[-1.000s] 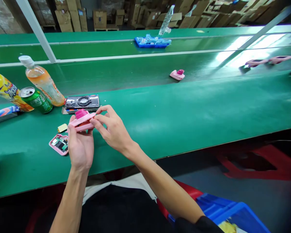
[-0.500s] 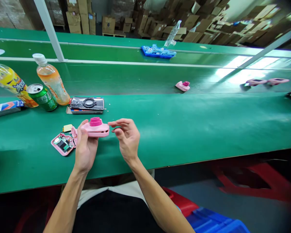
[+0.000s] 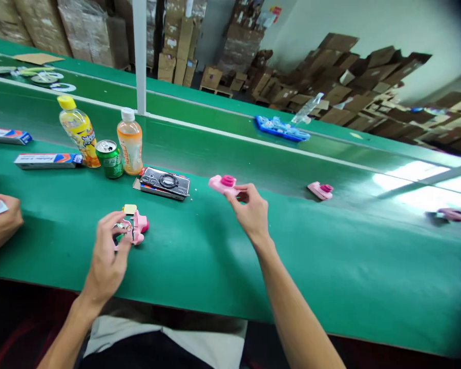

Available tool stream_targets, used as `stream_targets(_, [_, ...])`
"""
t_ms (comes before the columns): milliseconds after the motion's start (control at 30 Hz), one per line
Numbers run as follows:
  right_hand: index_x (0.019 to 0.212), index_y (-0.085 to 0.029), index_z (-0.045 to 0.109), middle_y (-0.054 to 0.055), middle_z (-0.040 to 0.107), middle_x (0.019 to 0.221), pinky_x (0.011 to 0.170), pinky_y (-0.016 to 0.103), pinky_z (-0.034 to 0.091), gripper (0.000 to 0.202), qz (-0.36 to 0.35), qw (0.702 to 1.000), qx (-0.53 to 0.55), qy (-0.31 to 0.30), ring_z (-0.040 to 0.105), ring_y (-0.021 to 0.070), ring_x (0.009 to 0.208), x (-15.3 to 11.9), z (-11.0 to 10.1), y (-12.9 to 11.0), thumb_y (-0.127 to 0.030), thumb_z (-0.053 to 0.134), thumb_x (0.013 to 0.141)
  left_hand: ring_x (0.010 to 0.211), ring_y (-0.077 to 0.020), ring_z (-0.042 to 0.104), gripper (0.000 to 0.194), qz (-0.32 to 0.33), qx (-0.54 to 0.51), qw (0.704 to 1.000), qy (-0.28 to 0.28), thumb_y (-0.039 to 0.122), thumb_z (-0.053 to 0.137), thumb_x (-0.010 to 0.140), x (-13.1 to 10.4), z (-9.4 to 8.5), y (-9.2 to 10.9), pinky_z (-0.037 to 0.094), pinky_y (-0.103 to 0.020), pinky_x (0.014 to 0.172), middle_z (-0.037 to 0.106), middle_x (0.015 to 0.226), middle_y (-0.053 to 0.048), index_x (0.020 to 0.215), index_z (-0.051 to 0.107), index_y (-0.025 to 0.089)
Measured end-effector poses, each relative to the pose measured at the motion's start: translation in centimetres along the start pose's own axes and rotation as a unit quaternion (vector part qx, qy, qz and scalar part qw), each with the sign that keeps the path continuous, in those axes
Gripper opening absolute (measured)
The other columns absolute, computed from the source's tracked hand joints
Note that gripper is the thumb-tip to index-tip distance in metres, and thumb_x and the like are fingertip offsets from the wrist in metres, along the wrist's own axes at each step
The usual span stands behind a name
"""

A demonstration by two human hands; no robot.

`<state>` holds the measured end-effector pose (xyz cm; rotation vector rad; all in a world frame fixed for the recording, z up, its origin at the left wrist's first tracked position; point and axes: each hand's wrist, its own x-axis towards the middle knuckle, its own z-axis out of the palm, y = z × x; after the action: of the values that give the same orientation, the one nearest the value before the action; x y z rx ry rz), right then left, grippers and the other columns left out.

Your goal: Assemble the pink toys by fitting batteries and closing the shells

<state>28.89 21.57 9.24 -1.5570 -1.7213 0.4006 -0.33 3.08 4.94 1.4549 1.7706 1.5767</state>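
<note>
My right hand [image 3: 249, 210] pinches one end of a pink toy camera [image 3: 216, 183] with a darker pink lens, raised above the green table. To the left, my left hand [image 3: 109, 251] has its fingers and thumb closed around part of a second pink toy camera [image 3: 140, 228], which lies opened up. Its inner parts are mostly hidden behind the fingers. A small pale yellow piece [image 3: 130, 209], perhaps a battery, sits just beyond it.
A phone on a box [image 3: 165, 183], a green can [image 3: 109, 160] and two drink bottles [image 3: 130, 143] stand behind my left hand. Another pink camera [image 3: 320, 190] rests on the belt, beyond which is a blue tray [image 3: 282, 129]. At far left is another person's hand [image 3: 3, 220].
My right hand now holds the closed camera, which was in my left hand, and has carried it rightward. The left hand has gone to the opened camera. My view has turned left.
</note>
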Motion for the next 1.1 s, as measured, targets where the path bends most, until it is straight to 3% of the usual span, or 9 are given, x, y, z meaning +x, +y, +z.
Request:
stream_targets(67, [0.098, -0.018, 0.062, 0.012, 0.074, 0.096, 0.086, 0.036, 0.05, 0.027, 0.018, 0.998, -0.04, 0.032, 0.067, 0.0226, 0.086, 4.9, 0.9, 2.0, -0.042, 0.068, 0.087, 0.11, -0.0274, 0.061, 0.035, 0.0, 0.104, 0.992, 0.077, 0.051, 0.045, 0.102, 1.5, -2.4, -1.5, 0.047, -0.041, 0.097, 0.066, 0.121, -0.01, 0.116, 0.064, 0.025])
stream_targets(133, [0.097, -0.016, 0.062, 0.012, 0.073, 0.095, 0.086, 0.037, 0.049, 0.025, 0.029, 0.997, -0.063, 0.039, 0.066, 0.0225, 0.086, 8.6, 2.0, 3.2, -0.041, 0.065, 0.092, 0.109, -0.0307, 0.059, 0.039, -0.003, 0.182, 0.98, 0.08, 0.054, 0.042, 0.101, 2.9, -3.7, -3.3, 0.046, -0.044, 0.096, 0.067, 0.115, -0.011, 0.114, 0.064, 0.024])
stream_targets(333, [0.107, -0.016, 0.066, 0.004, 0.068, 0.104, 0.086, 0.04, 0.056, 0.03, 0.011, 0.995, -0.095, 0.002, 0.066, 0.0185, 0.092, 11.8, 4.3, 3.9, -0.044, 0.065, 0.099, 0.096, -0.035, 0.059, 0.047, 0.003, 0.381, 0.92, -0.097, 0.053, 0.041, 0.096, 4.3, -2.5, -5.6, 0.046, -0.045, 0.082, 0.066, 0.102, -0.015, 0.114, 0.066, 0.017])
stream_targets(467, [0.107, -0.013, 0.065, 0.015, 0.068, 0.114, 0.097, 0.049, 0.051, 0.033, -0.049, 0.997, -0.065, -0.001, 0.063, 0.0272, 0.107, 7.7, 4.7, 2.7, -0.045, 0.062, 0.097, 0.092, -0.0315, 0.061, 0.036, -0.005, 0.377, 0.916, -0.135, 0.048, 0.042, 0.099, 2.0, -1.8, -4.1, 0.045, -0.042, 0.081, 0.068, 0.097, -0.012, 0.099, 0.063, 0.02])
stream_targets(600, [0.107, -0.017, 0.067, 0.012, 0.074, 0.099, 0.077, 0.04, 0.058, 0.037, -0.135, 0.985, 0.011, -0.106, 0.068, 0.0234, 0.08, -2.9, 4.2, 0.1, -0.05, 0.053, 0.097, 0.089, -0.0296, 0.066, 0.04, -0.076, 0.33, 0.93, -0.144, 0.055, 0.04, 0.1, 0.2, -2.0, -2.3, 0.046, -0.039, 0.078, 0.07, 0.093, -0.008, 0.103, 0.062, 0.023])
stream_targets(767, [0.117, -0.024, 0.067, 0.008, 0.073, 0.1, 0.068, 0.035, 0.061, 0.024, -0.194, 0.964, 0.11, -0.142, 0.071, 0.0224, 0.082, -13.1, 4.5, -5.0, -0.037, 0.057, 0.1, 0.086, -0.0267, 0.068, 0.032, -0.116, 0.349, 0.92, -0.133, 0.049, 0.042, 0.1, 2.6, -1.6, -1.2, 0.043, -0.032, 0.067, 0.07, 0.096, -0.007, 0.107, 0.06, 0.024])
stream_targets(867, [0.133, -0.023, 0.062, 0.013, 0.071, 0.121, 0.083, 0.042, 0.061, 0.039, -0.172, 0.97, 0.113, -0.129, 0.069, 0.0281, 0.105, -13.5, 6.8, -7.6, -0.037, 0.064, 0.097, 0.086, -0.0272, 0.068, 0.022, -0.085, 0.336, 0.915, -0.209, 0.043, 0.048, 0.096, 4.5, -1.3, -0.9, 0.042, -0.032, 0.066, 0.068, 0.092, -0.007, 0.087, 0.055, 0.023])
stream_targets(1000, [0.124, -0.02, 0.068, 0.01, 0.074, 0.117, 0.096, 0.039, 0.057, 0.029, -0.127, 0.953, 0.146, -0.234, 0.071, 0.0246, 0.106, -11.8, 8.5, -8.5, -0.028, 0.064, 0.097, 0.074, -0.0239, 0.065, 0.027, -0.088, 0.293, 0.923, -0.232, 0.041, 0.043, 0.099, 4.6, -1.1, -0.8, 0.04, -0.031, 0.063, 0.064, 0.077, -0.003, 0.078, 0.046, 0.024])
stream_targets(1100, [0.12, -0.02, 0.07, 0.008, 0.075, 0.111, 0.091, 0.038, 0.058, 0.026, -0.11, 0.958, 0.119, -0.236, 0.07, 0.024, 0.1, -11.7, 7.6, -8.3, -0.029, 0.068, 0.095, 0.056, -0.0177, 0.059, 0.033, -0.181, 0.077, 0.959, -0.202, 0.055, 0.042, 0.1, 3.1, -0.8, -1.1, 0.04, -0.028, 0.054, 0.065, 0.073, 0.001, 0.087, 0.047, 0.025])
